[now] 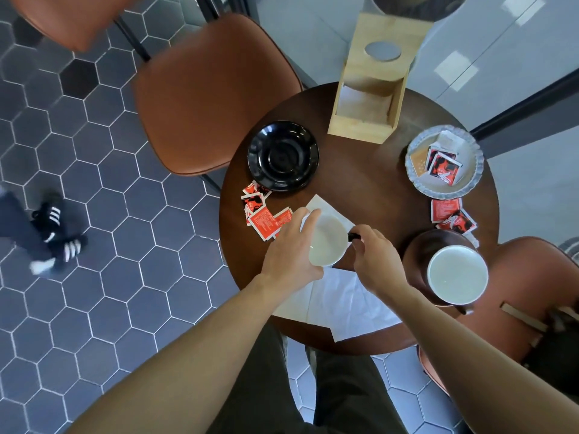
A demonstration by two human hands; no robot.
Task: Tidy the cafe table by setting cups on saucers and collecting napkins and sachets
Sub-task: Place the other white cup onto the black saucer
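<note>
Head view: we take the black saucer (283, 155) as our landmark. It sits bare on the round table (369, 183), no cup on it yet.

Our left hand (289, 249) wraps the rim of a white-lined cup (327, 242), on the near side of the saucer. Right hand (374, 255) pinches the cup's dark handle (353, 236). So both hands hold that one cup, over a white napkin (347, 296) spread toward the table's near edge. We can't tell whether the cup is lifted or resting on the napkin.

Done, as far as we see:
- second cup (457, 274), far right of the saucer and nearer us, sits on a brown saucer (416, 255)
- a few sachets sit on the silver plate (477, 164) to the right of the saucer, past the wooden napkin holder (366, 120)

Left:
- held cup not on the black saucer
- loose red sachets (266, 214) just on the saucer's near side, one tucked under its rim
- more red sachets (451, 214) well right, between the silver plate and the second cup
- napkin uncollected

Our call: roughly a third done.
</note>
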